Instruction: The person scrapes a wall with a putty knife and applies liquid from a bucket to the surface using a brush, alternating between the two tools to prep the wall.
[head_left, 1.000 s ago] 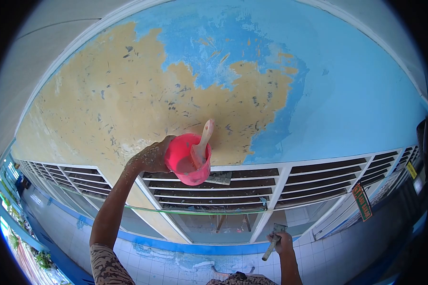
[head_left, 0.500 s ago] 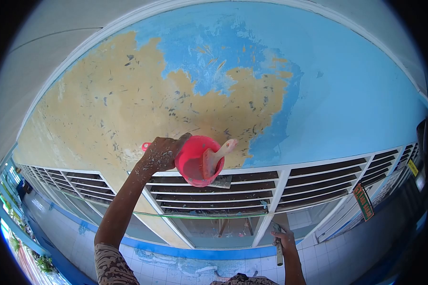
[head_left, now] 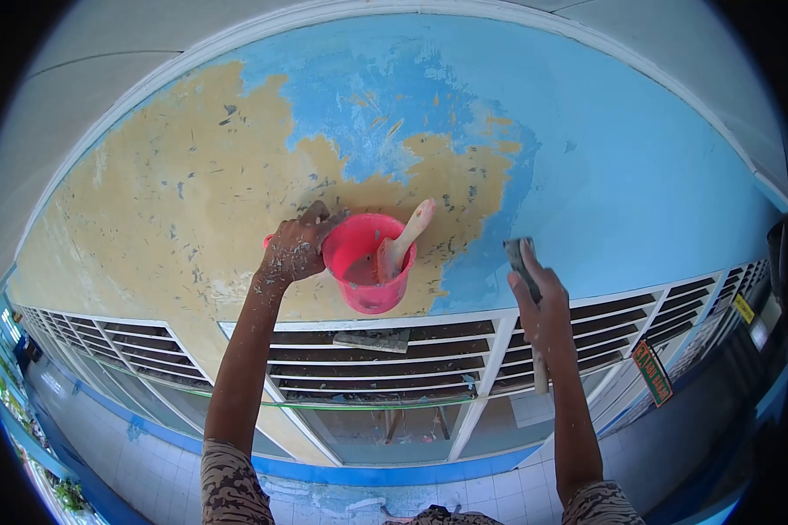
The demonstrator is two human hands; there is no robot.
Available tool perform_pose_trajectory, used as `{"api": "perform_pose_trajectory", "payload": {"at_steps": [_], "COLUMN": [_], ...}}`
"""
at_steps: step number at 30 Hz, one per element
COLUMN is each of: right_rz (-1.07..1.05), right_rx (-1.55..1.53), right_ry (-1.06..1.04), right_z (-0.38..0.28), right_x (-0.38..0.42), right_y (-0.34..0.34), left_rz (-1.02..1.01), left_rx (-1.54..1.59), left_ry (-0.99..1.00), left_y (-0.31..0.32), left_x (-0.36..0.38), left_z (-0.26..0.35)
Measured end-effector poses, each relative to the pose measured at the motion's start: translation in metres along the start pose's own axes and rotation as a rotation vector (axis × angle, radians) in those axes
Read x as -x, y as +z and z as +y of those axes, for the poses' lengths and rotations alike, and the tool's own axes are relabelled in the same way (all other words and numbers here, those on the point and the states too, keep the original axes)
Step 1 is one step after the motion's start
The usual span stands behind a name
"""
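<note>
**Scraper comes up to the wall**

The right hand [head_left: 541,302] has risen from waist level, where it hung half a second ago, to the wall [head_left: 657,175]. It is closed around a scraper [head_left: 524,262], whose flat grey blade now lies at the edge between bare plaster and blue paint; the handle pokes out below the fist. That looks like the start of a scraping stroke on the remaining paint.

The left hand [head_left: 296,249], speckled with dust, grips a pink tub [head_left: 369,262] by its rim and has lifted it slightly higher against the wall. A pale-handled brush [head_left: 403,241] leans inside the smooth plastic tub.

The stripped patch is matt, sandy yellow, ragged-edged and flecked with dark chips; the surrounding paint is smooth blue, lighter to the right. Below runs a white frame of horizontal louvres [head_left: 385,359].
</note>
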State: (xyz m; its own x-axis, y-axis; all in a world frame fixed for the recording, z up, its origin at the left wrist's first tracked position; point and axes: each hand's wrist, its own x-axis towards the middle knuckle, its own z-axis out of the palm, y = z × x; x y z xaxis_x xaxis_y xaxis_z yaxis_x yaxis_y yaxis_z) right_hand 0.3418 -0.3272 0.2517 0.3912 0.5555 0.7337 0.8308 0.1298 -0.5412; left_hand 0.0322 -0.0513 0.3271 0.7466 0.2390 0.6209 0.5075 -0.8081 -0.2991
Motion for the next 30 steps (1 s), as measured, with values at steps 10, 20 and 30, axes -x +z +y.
{"api": "perform_pose_trajectory", "payload": {"at_steps": [10, 20, 30], "right_rz": [0.114, 0.236, 0.257], "right_rx": [0.343, 0.369, 0.306], "right_ry": [-0.168, -0.158, -0.151], "right_z": [-0.034, -0.021, -0.037], "right_x": [-0.134, -0.139, -0.154], "right_y": [0.052, 0.086, 0.089], "left_rz": [0.265, 0.25, 0.266], "left_rx": [0.046, 0.069, 0.077], "left_ry": [-0.144, -0.156, -0.178], "left_y": [0.012, 0.018, 0.023], "left_x": [-0.016, -0.012, -0.013], "left_z": [-0.006, -0.012, -0.012]}}
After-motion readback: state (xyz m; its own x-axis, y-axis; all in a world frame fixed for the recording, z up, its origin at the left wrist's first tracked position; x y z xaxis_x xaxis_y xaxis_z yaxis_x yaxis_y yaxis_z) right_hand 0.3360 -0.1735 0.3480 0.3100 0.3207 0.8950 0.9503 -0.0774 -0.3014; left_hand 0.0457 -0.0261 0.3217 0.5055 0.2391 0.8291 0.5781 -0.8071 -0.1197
